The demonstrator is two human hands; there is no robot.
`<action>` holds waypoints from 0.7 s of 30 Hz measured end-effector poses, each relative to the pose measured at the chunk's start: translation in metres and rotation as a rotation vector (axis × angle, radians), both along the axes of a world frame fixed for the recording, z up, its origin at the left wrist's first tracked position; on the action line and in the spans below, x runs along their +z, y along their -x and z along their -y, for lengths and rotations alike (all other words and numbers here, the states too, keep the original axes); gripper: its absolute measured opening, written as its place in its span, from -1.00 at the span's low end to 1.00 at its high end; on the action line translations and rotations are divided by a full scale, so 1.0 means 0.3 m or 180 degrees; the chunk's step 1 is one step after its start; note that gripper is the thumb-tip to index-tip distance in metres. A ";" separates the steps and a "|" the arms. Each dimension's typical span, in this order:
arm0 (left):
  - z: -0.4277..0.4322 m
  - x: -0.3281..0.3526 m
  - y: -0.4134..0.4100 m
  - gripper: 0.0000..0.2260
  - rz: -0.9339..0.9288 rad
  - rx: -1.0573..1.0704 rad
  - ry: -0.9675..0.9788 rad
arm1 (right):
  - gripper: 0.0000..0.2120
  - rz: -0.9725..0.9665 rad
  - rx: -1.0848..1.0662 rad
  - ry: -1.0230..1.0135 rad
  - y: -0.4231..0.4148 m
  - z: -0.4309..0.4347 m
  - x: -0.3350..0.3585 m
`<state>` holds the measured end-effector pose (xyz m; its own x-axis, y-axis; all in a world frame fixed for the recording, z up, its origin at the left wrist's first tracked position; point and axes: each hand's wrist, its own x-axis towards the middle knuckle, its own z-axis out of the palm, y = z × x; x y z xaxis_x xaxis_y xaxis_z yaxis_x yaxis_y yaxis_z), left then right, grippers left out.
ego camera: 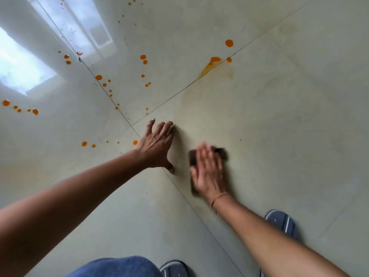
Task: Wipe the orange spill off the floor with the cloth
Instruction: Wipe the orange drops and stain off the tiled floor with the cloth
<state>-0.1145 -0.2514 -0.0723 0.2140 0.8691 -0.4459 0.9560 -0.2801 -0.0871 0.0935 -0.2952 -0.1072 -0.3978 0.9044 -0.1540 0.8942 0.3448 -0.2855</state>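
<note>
Cloth (221, 152): one, right hand (209, 172) fingers (203, 154) flat atop | left hand (157, 146) fingers (163, 128) spread on floor (279, 136) | slippers (283, 223): two

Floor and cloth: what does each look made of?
Floor: probably glazed tile, glossy; it carries a window reflection, and thin grout lines cross it. Cloth: dark brown, probably soft fabric, lying flat under the right hand; blur hides its weave.
</note>
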 end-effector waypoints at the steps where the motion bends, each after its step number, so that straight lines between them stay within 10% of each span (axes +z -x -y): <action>1: -0.017 0.003 0.006 0.30 0.0010 0.0025 -0.0047 | -0.41 0.0050 0.0702 0.0011 -0.010 0.038 0.000; 4: -0.086 0.028 0.019 0.29 -0.0007 0.0084 0.0002 | -0.43 0.0121 0.1896 -0.0322 -0.128 -0.083 -0.015; 8: -0.128 0.017 0.016 0.31 -0.0070 0.0011 0.0100 | -0.46 -0.0051 -0.0530 -0.0114 -0.023 -0.212 -0.003; 13: -0.125 -0.005 0.026 0.32 0.0044 0.0119 0.0127 | -0.43 0.0053 0.2402 -0.0349 -0.096 -0.188 -0.026; 18: -0.125 -0.018 0.023 0.30 0.0097 0.0220 0.0184 | -0.43 -0.0028 -0.0255 -0.0203 -0.008 -0.392 -0.014; 21: -0.120 -0.015 0.026 0.30 0.0124 0.0306 0.0167 | -0.44 -0.0004 0.1247 -0.0299 0.077 -0.267 -0.028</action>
<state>-0.1223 -0.2153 -0.0767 0.1488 0.8621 -0.4844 0.9810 -0.1902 -0.0370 0.0703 -0.2152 -0.1157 -0.7155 0.6943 -0.0772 0.6896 0.6842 -0.2375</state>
